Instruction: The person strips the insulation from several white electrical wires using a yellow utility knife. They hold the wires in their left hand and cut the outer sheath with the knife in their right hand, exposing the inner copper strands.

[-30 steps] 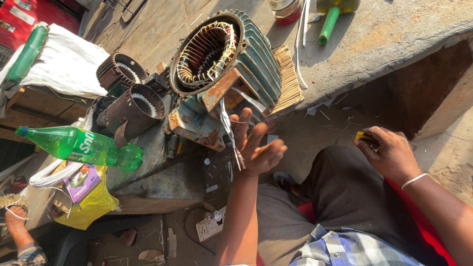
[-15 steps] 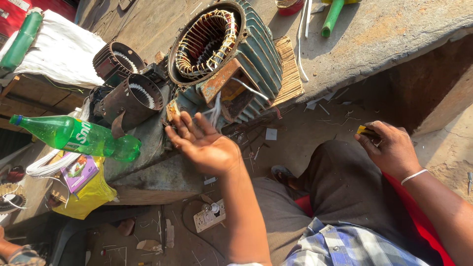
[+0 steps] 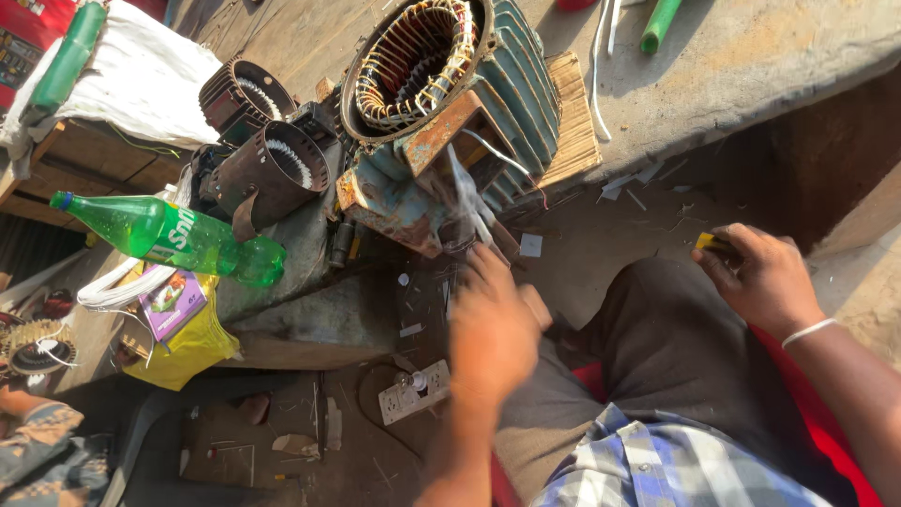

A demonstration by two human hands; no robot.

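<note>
Below ribbed green motor housing [image 3: 469, 113], copper-wound: left hand [image 3: 493, 324] blurred, grip indeterminate, near pliers [image 3: 466, 202]. Right of housing: right hand [image 3: 762, 277] pinching small yellow block [image 3: 706, 241].

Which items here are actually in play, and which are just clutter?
In play:
- left hand, blurred, at the large motor stator
- right hand gripping a small yellow object

Lying about:
- green bottle
- two smaller stators
- socket strip
- yellow bag

Left hand [image 3: 496, 324], blurred, sits just below motor stator [image 3: 450, 103], touching white strips [image 3: 466, 199]. Right hand [image 3: 765, 280] grips small yellow object [image 3: 706, 241], well apart.
</note>
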